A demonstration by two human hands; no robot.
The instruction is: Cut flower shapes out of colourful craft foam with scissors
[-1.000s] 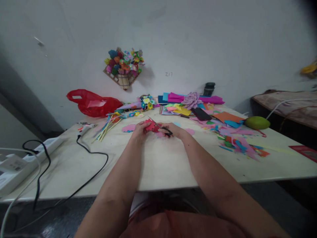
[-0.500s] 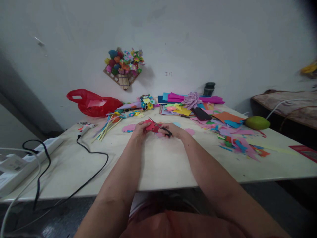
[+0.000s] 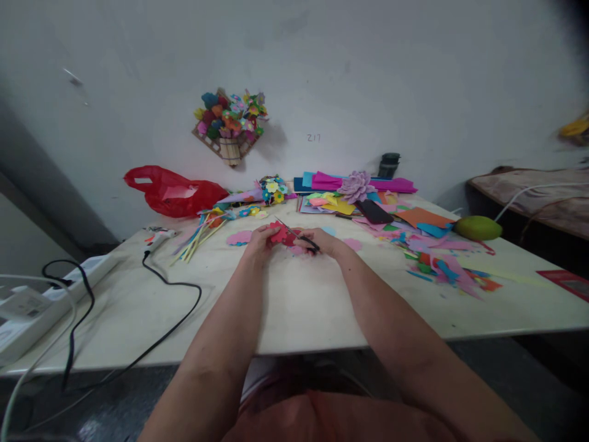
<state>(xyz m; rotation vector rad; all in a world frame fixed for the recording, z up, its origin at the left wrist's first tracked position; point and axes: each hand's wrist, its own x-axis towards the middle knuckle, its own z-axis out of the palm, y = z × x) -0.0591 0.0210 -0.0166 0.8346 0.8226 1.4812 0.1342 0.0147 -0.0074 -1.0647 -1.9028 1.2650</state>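
Near the middle of the table, my left hand [image 3: 261, 239] pinches a red paper flower cutout [image 3: 278, 234] by its left side. Fingers of my right hand [image 3: 321, 240] are wrapped round the black handles of a pair of scissors [image 3: 309, 243]. The blades point up and left across the red paper. I cannot tell whether the blades are apart. Pink scalloped cutouts [image 3: 240, 237] lie just left of my left hand, and another pink cutout [image 3: 353, 244] lies right of my right wrist. Small paper bits are scattered under my hands.
A red plastic bag [image 3: 177, 193], paper strips [image 3: 196, 236] and foam flowers [image 3: 275, 189] are at the back left. Stacked coloured sheets [image 3: 340, 205], a dark phone [image 3: 374, 212] and scraps [image 3: 448, 267] are on the right. A black cable [image 3: 172, 283] runs along the left.
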